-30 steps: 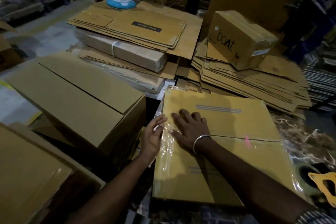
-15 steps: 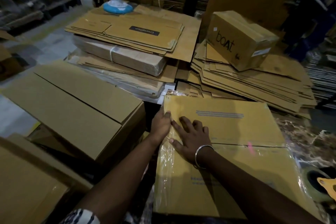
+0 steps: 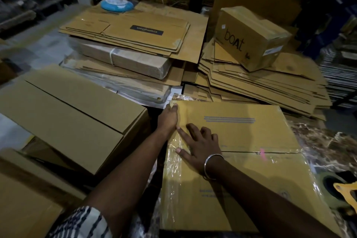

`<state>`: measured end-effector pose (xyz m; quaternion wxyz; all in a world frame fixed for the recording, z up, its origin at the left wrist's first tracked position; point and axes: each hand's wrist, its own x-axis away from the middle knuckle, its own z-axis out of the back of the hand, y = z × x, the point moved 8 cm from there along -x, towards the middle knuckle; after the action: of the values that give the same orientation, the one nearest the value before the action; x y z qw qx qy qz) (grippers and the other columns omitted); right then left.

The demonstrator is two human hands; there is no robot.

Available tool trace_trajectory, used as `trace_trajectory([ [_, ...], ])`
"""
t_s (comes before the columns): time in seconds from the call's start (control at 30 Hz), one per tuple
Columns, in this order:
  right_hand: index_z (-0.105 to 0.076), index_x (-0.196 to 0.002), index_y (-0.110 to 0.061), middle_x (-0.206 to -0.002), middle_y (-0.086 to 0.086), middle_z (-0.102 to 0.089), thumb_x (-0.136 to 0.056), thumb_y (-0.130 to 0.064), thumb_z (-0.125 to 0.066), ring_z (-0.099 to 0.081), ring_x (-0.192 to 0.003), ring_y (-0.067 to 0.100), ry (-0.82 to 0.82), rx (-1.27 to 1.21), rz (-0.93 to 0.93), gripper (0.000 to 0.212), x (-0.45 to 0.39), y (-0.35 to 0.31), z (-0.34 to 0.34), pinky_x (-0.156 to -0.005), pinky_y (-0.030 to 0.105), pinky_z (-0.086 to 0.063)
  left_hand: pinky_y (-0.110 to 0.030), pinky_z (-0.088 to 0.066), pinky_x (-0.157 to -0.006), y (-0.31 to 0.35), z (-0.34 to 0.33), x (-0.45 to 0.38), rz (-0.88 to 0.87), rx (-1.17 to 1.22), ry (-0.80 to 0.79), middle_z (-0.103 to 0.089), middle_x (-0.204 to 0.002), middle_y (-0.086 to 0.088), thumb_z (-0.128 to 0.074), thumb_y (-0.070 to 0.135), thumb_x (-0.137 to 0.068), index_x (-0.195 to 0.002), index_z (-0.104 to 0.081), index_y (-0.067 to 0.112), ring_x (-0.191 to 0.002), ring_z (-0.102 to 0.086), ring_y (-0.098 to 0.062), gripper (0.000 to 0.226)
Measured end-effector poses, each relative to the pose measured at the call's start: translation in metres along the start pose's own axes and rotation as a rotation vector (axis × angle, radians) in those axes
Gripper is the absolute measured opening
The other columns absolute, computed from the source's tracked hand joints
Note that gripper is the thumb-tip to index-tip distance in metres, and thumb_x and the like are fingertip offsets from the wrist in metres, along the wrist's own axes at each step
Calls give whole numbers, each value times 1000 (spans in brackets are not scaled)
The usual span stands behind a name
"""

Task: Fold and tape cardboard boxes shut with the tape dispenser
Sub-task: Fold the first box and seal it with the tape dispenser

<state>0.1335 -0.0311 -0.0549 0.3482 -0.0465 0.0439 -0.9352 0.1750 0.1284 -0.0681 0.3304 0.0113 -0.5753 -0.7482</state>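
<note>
Both grips lie flat, grasping nothing: left hand (image 3: pixel 168 116) presses the taped box (image 3: pixel 251 176) at its ten-o'clock edge, right hand (image 3: pixel 201 145) spreads beside it.

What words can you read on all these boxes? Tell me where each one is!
"boAt": handwritten on the side of the closed box on the right stack.
"Crompton": dark label, upside down, on the flat cardboard by the fan.
Blue print on the box under the hands: too blurred to read.
</note>
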Motion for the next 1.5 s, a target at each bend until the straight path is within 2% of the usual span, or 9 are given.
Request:
trace_trajectory([
  [0.3,2,-155,-51,-164,-6,-11,-92,-78,-21,-25,-131,35,-29,-10,4,72,-1,1,-2,-96,47,-28,-35,-45,-84,0,22,-21,-117,-369,-23,-66,-113,-13,-25,56,-104,-116,-70,13,-102,-61,-31,63],
  [0.47,2,-154,-50,-164,-6,-9,-93,-77,-21,-24,-131,34,-25,-24,12,71,0,1,-2,-97,48,-28,-29,-40,-87,-6,53,-29,-98,-95,233,-66,-126,-14,-46,19,-102,-120,-69,8,-114,-59,-32,31],
  [0.63,1,-154,-51,-164,-6,-11,-92,-76,-23,-24,-130,33,-19,-27,3,71,0,1,-2,-96,47,-27,-34,-50,-98,3,41,-35,-168,75,197,-73,-113,-7,-61,20,-97,-113,-75,10,-108,-66,-23,23],
  [0.83,3,-154,-51,-164,-6,-9,-93,-76,-23,-22,-131,34,-34,-42,7,72,0,2,-4,-97,48,-25,-27,-41,-65,20,34,-35,-312,-130,238,-75,-86,-14,-63,29,-96,-97,-79,4,-83,-69,-27,29],
  [0.93,1,-155,-50,-164,-6,-10,-93,-76,-24,-22,-130,34,-20,-44,12,72,0,1,-1,-97,47,-26,-28,-47,-65,31,28,-33,-374,-291,226,-75,-88,-14,-61,30,-97,-98,-79,5,-79,-69,-27,31],
  [1.07,-28,-153,-43,-158,-5,-30,-90,-73,-38,-30,-124,30,60,-116,28,71,3,4,3,-93,47,-34,-27,-41,-66,29,27,-42,-368,-374,234,-69,-90,-11,-61,45,-94,-90,-77,6,-79,-66,-25,42],
  [1.2,-66,-126,-21,-123,3,-63,-86,-39,-61,-57,-103,30,307,-330,51,44,19,12,18,-77,46,-50,-30,-51,-64,29,28,-38,-376,-377,196,-72,-78,-5,-57,45,-96,-85,-76,12,-70,-66,-21,39],
  [1.33,-70,-112,-20,-120,11,-64,-86,-32,-66,-61,-102,34,405,-315,-97,29,64,26,23,-82,44,-51,-31,-50,-63,30,27,-37,-367,-439,191,-71,-82,-9,-53,41,-99,-92,-72,12,-71,-64,-24,36],
  [1.5,-47,-139,-55,-155,15,-39,-82,-81,-44,-41,-137,38,226,-109,-654,63,165,68,6,-103,55,-35,-30,-40,-66,26,35,-33,-343,-499,216,-69,-90,-17,-50,32,-102,-96,-67,5,-75,-60,-28,33],
])
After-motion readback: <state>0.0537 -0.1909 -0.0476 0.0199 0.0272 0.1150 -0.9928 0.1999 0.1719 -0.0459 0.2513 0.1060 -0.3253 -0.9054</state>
